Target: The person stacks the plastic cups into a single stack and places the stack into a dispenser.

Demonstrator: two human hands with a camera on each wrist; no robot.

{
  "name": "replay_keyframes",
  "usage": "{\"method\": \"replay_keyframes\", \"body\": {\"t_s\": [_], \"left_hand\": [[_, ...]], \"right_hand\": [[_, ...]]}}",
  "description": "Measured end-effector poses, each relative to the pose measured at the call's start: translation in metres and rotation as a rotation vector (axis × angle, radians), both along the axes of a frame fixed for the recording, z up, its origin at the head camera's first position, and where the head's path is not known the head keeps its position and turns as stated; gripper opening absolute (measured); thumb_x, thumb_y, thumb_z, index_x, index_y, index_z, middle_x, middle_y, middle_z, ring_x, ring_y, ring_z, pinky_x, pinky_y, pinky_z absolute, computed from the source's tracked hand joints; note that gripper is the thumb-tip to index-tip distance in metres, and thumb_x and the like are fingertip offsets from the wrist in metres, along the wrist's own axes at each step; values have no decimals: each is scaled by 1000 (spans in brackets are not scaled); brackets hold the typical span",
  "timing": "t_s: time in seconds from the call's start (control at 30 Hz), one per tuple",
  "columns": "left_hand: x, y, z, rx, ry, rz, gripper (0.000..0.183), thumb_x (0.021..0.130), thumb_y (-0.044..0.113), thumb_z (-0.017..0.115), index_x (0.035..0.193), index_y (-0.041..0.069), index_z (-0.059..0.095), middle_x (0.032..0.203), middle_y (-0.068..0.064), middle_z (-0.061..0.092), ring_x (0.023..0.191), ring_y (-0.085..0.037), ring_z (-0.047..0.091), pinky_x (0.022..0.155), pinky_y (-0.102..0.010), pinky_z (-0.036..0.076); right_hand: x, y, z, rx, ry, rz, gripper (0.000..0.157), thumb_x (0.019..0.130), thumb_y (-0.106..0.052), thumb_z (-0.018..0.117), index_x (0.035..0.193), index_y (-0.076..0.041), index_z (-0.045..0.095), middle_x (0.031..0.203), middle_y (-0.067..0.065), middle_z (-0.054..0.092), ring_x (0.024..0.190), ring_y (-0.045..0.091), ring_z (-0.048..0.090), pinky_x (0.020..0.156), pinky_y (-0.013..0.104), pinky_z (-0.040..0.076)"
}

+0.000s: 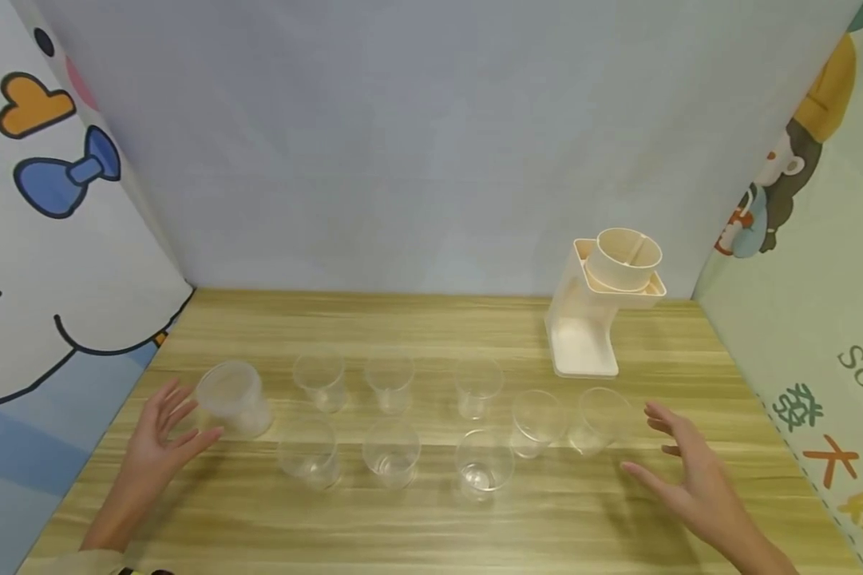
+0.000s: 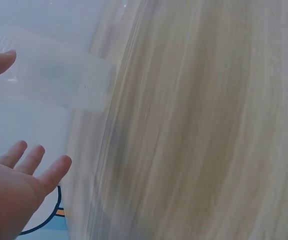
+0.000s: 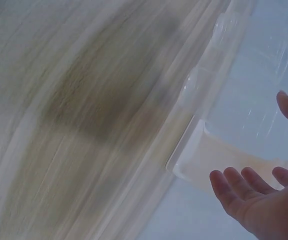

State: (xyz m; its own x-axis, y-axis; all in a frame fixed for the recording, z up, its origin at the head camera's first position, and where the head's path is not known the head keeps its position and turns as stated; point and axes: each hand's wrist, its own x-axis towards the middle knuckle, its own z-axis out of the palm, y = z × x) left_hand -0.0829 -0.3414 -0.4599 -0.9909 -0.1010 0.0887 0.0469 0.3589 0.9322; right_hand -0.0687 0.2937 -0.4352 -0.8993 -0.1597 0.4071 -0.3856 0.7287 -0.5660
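My left hand (image 1: 160, 439) is spread just left of a stack of clear plastic cups (image 1: 239, 399), thumb and fingers apart with nothing between them. In the left wrist view the cup stack (image 2: 54, 70) stands between the thumb and the fingers (image 2: 54, 175). On the right my right hand (image 1: 693, 471) hovers over the table with its fingers loosely bent, holding nothing. The nearest thing to it is a single clear cup (image 1: 598, 423). Between the hands several more clear cups stand upright in rough rows, among them a front cup (image 1: 483, 471) and a back cup (image 1: 390, 383).
A cream plastic stand (image 1: 582, 343) with a round cup-like holder (image 1: 621, 263) on top is at the back right of the wood-grain table (image 1: 402, 535). A pale cloth wall (image 1: 402, 160) closes off the back, with printed cartoon panels at both sides.
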Motion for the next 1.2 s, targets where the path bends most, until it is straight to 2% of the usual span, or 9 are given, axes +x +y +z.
{"method": "replay_keyframes", "body": {"t_s": [0.17,0.27,0.33,0.5,0.6,0.77,0.97,1.1,1.2], "left_hand": [[-6,4,-4,176,34,-27,93,82,-8,67,151,21,12,152,-13,17,129,-11,28,84,-11,43],[-10,8,-3,236,25,-51,95,81,-10,67,151,22,12,155,-14,10,134,-15,23,85,-11,43],[-12,10,-3,237,17,-60,97,80,-10,68,152,22,11,156,-14,8,135,-16,22,85,-11,42],[-18,15,-2,166,9,-65,100,79,-8,70,152,22,8,157,-13,5,138,-19,19,85,-10,41],[-21,17,-2,120,0,-48,101,79,-7,71,152,23,8,156,-15,6,138,-19,18,84,-8,40],[-23,19,-1,82,-2,-15,101,78,-4,73,152,25,10,152,-18,18,134,-13,25,83,-8,41],[-23,21,-1,144,38,-32,97,78,-7,72,151,23,16,143,-11,31,121,-3,38,83,-10,42],[-22,23,-2,175,71,-39,89,77,-10,72,148,15,26,135,-5,39,115,-5,44,83,-12,44],[-23,25,-3,150,91,-32,83,76,-10,73,145,12,33,131,-4,42,111,-7,47,81,-14,46]], "right_hand": [[-8,-7,-1,-57,-28,15,88,67,-7,85,141,-5,38,130,15,51,113,-3,44,83,8,38],[-12,-9,-2,-66,-42,20,88,66,-7,86,141,-3,38,129,16,51,113,-3,45,82,9,40],[-13,-10,-3,-66,-48,22,88,67,-8,86,140,-2,38,128,17,52,112,-3,45,81,9,41],[-18,-13,-7,-69,-49,18,88,67,-8,85,140,-1,37,125,18,53,110,1,48,78,13,44],[-21,-14,-11,-67,-62,14,91,68,-9,85,142,-2,34,125,19,54,110,11,51,77,18,47],[-21,-18,-14,-67,-74,16,91,70,-9,84,142,1,30,125,21,54,107,28,53,75,22,49],[-22,-25,-14,-86,-62,-14,84,71,-10,83,139,2,35,124,20,56,108,11,51,76,15,46],[-25,-28,-14,-107,-55,-15,82,71,-8,83,138,3,37,123,21,57,106,10,52,75,16,47],[-25,-28,-15,-131,-78,-19,81,72,-7,82,138,3,36,123,21,56,106,4,51,75,15,46]]}}
